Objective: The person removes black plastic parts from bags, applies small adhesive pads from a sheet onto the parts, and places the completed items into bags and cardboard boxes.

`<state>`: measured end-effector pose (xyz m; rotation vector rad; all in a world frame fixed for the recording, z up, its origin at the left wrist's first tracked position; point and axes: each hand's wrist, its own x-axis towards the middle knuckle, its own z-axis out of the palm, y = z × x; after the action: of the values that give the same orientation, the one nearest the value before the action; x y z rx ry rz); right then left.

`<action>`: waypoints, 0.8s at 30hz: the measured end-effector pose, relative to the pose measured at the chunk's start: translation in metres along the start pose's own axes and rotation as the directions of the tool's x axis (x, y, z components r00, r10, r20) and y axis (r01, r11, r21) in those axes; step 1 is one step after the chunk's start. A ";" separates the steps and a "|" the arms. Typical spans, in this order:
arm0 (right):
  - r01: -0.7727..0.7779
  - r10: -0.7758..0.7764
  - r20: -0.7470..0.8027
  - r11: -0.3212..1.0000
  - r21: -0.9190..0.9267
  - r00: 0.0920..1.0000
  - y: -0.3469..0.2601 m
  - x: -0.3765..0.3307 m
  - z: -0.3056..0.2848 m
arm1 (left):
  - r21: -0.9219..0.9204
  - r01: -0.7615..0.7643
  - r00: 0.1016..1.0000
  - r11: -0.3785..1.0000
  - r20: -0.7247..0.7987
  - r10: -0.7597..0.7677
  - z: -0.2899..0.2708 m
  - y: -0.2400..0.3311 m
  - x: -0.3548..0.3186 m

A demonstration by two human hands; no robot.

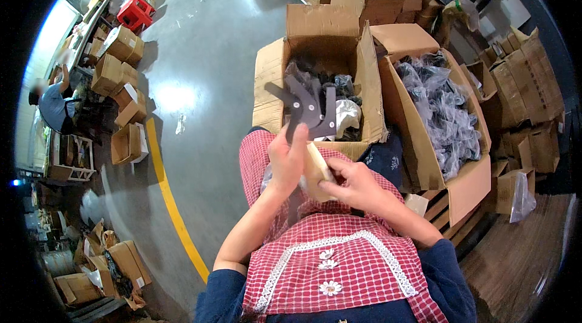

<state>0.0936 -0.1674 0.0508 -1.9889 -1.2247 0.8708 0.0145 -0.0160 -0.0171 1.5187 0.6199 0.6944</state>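
Observation:
My left hand (288,158) is closed around the lower end of a dark grey flat bracket (310,106) with angled arms and several round silver rivets. The bracket points away from me, over the near edge of an open cardboard box (268,89). Between my hands, above my lap, is a cream-coloured flat piece (316,172), whose exact kind I cannot make out. My right hand (354,185) pinches its right side with thumb and fingers. Inside the box lie dark parts and a white crumpled wrapping (347,115), partly hidden behind the bracket.
Right of that box stands a carton (474,192) full of parts in clear plastic bags (433,111). More cartons (524,80) stack up at the right. Across the floor with its yellow line (173,201), a person (56,107) works at a bench beside boxes and a red stool (135,12).

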 end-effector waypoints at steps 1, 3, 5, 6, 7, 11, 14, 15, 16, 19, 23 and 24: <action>-0.043 0.045 -0.078 0.999 0.023 0.996 -0.001 0.001 -0.002 | -0.099 0.025 1.000 0.995 -0.013 -0.026 -0.003 -0.006 0.005; 0.080 -0.015 -0.210 0.949 0.305 0.978 0.024 0.005 0.006 | -0.301 0.066 0.993 0.951 -0.070 -0.091 -0.002 0.002 0.014; 0.030 0.097 -0.152 0.744 0.668 0.984 0.045 0.004 -0.001 | -0.395 0.103 0.975 0.913 -0.140 -0.171 -0.008 0.005 0.025; -0.056 0.105 -0.015 0.641 0.765 0.994 0.044 0.001 -0.018 | -0.428 0.120 0.966 0.896 -0.159 -0.205 -0.015 0.006 0.028; -0.041 0.011 0.043 0.559 0.828 0.999 0.058 0.003 -0.025 | -0.461 0.134 0.955 0.877 -0.177 -0.239 -0.021 0.007 0.032; 0.061 -0.233 0.104 0.608 0.792 0.967 0.062 0.024 -0.018 | -0.501 0.133 0.959 0.855 -0.153 -0.238 -0.021 0.009 0.031; 0.306 -0.420 0.081 0.768 0.562 0.904 0.074 0.054 0.018 | -0.523 0.136 0.967 0.841 -0.114 -0.228 -0.015 -0.001 0.025; 0.197 -0.329 0.186 0.841 0.505 0.926 0.071 0.059 0.023 | -0.493 0.183 0.963 0.850 -0.082 -0.255 -0.017 0.000 0.024; 0.141 -0.279 0.219 0.859 0.492 0.935 0.070 0.063 0.025 | -0.511 0.171 0.962 0.842 -0.098 -0.255 -0.015 0.003 0.025; 0.014 -0.133 0.210 0.871 0.490 0.969 0.088 0.081 0.027 | -0.408 0.135 0.962 0.903 -0.163 -0.218 -0.022 0.013 0.027; -0.136 0.214 -0.097 0.848 0.512 0.972 0.148 0.116 0.013 | -0.165 -0.094 0.968 0.982 -0.244 0.052 -0.044 -0.001 0.032; -0.129 0.280 -0.111 0.713 0.689 0.954 0.135 0.111 -0.001 | -0.143 -0.105 0.964 0.984 -0.259 0.065 -0.051 -0.005 0.031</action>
<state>0.1990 -0.1147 -0.0780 -1.5580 -0.4467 1.0051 -0.0024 0.0417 -0.0186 1.3281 0.6781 0.9916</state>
